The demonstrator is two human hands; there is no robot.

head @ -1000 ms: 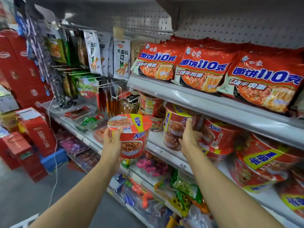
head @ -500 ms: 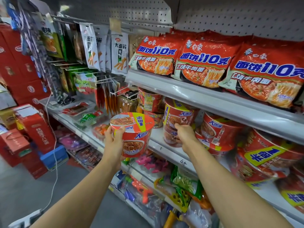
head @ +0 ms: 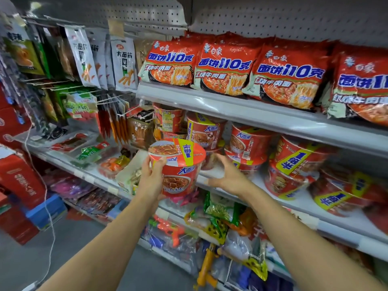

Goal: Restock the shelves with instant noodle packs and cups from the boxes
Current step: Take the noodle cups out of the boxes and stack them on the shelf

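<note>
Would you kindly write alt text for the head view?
The left hand grips a red instant noodle cup before a grey metal shelf of matching cups; the open right hand reaches beside it.

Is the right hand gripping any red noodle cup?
No, the right hand hangs open beside the red noodle cup that the left hand grips.
</note>
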